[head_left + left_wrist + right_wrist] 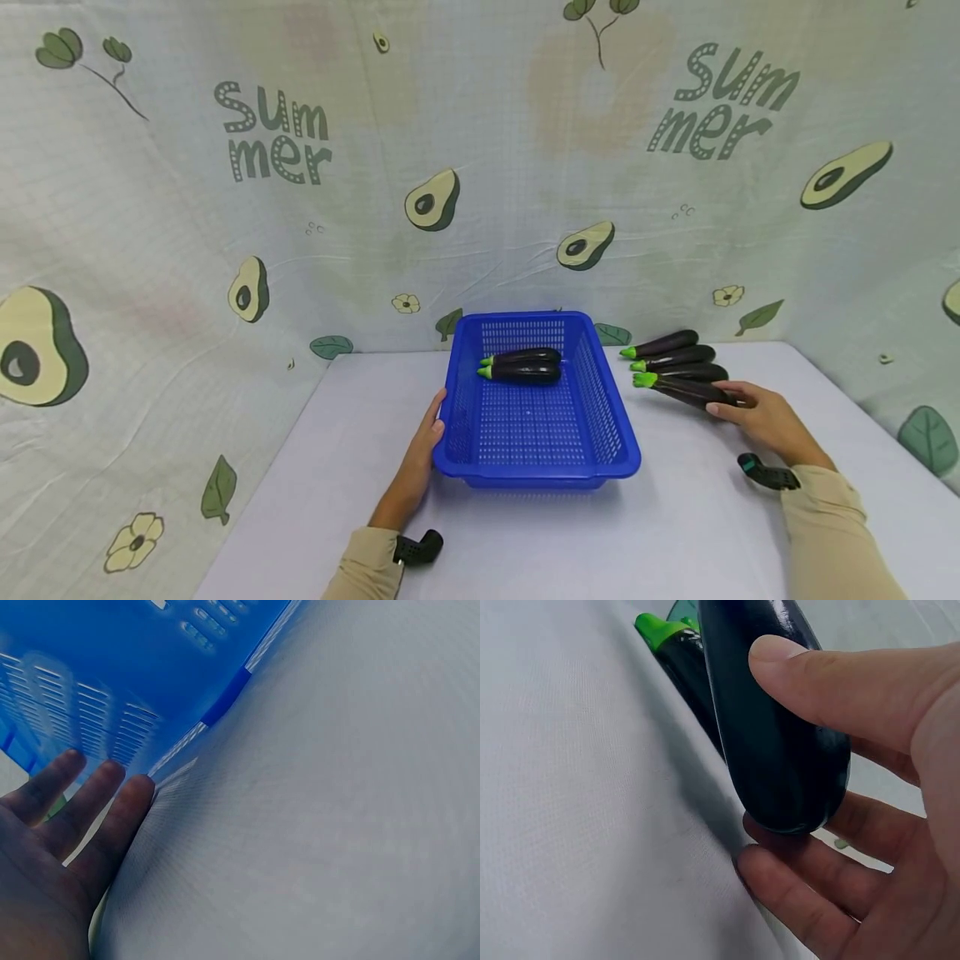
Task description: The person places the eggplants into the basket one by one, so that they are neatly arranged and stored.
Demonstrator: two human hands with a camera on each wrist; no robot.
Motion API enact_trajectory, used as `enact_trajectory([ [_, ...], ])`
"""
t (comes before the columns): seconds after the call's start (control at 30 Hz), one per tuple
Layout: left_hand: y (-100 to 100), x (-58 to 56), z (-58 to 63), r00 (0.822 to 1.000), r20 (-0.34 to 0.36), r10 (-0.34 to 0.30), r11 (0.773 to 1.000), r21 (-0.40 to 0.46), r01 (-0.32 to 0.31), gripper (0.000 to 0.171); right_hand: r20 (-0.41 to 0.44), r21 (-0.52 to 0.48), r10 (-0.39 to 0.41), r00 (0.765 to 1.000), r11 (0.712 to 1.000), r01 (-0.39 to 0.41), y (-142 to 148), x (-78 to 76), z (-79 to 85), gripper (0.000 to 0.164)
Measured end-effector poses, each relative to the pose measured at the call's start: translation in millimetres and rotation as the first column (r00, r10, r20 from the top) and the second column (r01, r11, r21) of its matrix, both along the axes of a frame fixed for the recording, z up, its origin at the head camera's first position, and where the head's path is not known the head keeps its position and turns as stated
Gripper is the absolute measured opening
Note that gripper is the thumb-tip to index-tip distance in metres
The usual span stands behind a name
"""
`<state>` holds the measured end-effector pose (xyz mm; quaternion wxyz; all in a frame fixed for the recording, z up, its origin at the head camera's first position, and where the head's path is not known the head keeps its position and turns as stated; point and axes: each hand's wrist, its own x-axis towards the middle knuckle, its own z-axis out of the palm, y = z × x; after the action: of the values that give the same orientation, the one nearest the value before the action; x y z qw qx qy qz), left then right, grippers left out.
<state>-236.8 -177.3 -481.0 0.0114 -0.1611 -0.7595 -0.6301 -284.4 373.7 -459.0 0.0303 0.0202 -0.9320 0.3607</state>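
Observation:
A blue plastic basket (537, 472) with slotted walls stands mid-table, two dark eggplants (528, 372) lying side by side toward its far end. At its left side my left hand (415, 458) touches the basket; in the left wrist view the fingers (105, 784) are fairly straight against the outer wall. My right hand (768, 423) grips the blunt end of an eggplant (686, 390), its green cap pointing left. The right wrist view shows the thumb on top of this eggplant (776, 742) and the other fingers beneath and beside it.
Three more eggplants (678, 357) lie in a row right of the basket, just behind the held one. White cloth (540, 550) covers the table. A printed curtain (510, 167) hangs behind and along both sides.

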Motion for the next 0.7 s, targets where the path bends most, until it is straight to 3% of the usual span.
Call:
enact_trajectory([
  [0.5,-0.2,-1.6,-1.7,1.0,-0.004,-0.004,1.0,0.003,0.004,0.054,0.014,-0.122,-0.002,1.0,0.993,0.003,-11.8,-1.2,5.7,0.081],
  [0.7,0.1,-0.9,-1.1,1.0,-0.004,0.004,1.0,-0.002,-0.004,0.054,-0.007,-0.239,0.02,1.0,0.971,-0.022,-19.2,-4.2,6.3,0.075],
])
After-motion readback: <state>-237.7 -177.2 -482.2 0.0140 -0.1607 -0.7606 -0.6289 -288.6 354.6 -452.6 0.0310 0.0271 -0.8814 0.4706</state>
